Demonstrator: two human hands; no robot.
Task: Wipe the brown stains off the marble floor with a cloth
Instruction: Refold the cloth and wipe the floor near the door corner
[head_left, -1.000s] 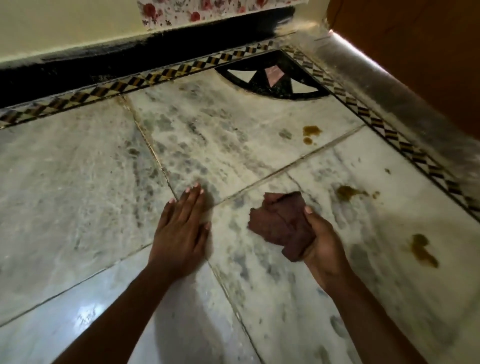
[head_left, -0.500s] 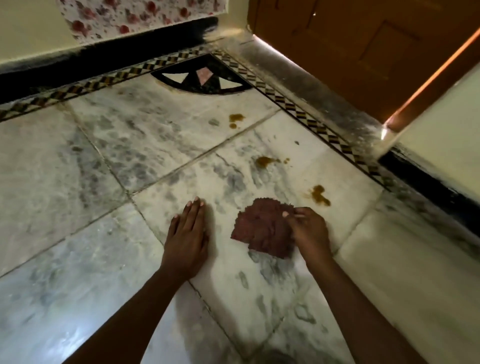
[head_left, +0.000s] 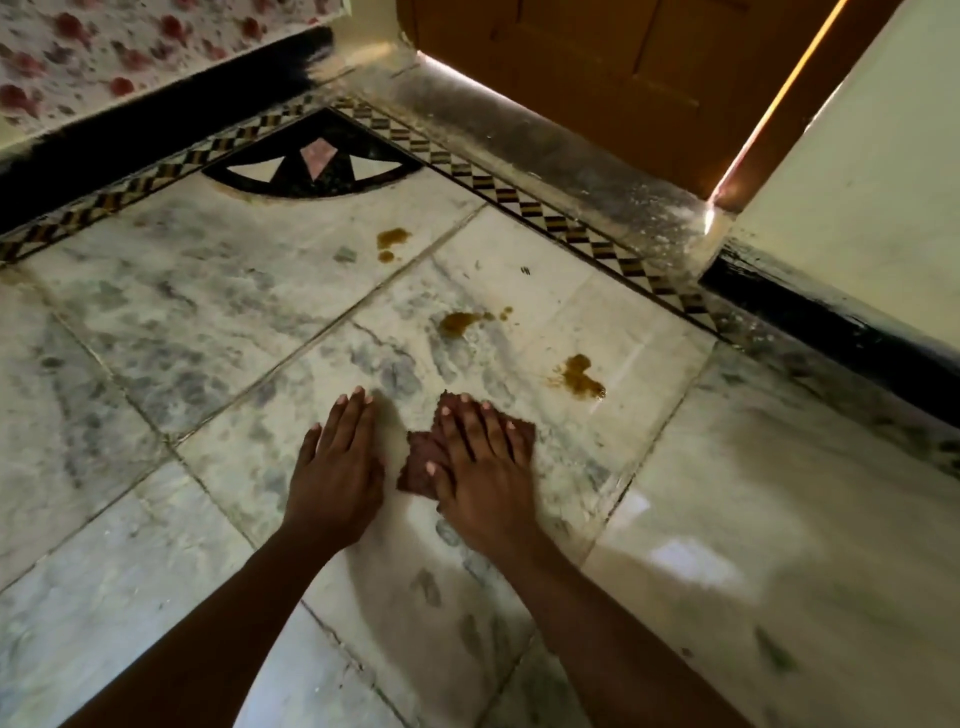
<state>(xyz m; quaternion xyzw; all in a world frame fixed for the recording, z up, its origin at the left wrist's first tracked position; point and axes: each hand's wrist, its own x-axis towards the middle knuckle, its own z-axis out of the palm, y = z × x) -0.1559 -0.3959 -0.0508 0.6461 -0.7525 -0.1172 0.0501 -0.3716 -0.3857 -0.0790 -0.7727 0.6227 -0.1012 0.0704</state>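
Marble floor (head_left: 218, 312) in a room corner: the right hand (head_left: 480, 467), spread flat, presses the maroon cloth (head_left: 415, 467); the left hand (head_left: 337, 467), also flat, braces just beside it. Nearest brown stain (head_left: 579, 376) lies ahead and right of the right hand; two further stains (head_left: 457, 323) (head_left: 392, 239) lie beyond, so the wipe likely runs forward-right.

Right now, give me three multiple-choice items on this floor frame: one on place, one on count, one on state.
1. Where is the dark red cloth?
A. under the right hand
B. under the left hand
C. by the door

2. How many brown stain patches remain on the marble floor?
A. one
B. three
C. six

3. How is the left hand?
A. fisted
B. lifted
C. flat on the floor

Answers: 1 A, the right hand presses it down. 2 B, stains at and. 3 C, palm down, fingers spread, holding nothing.
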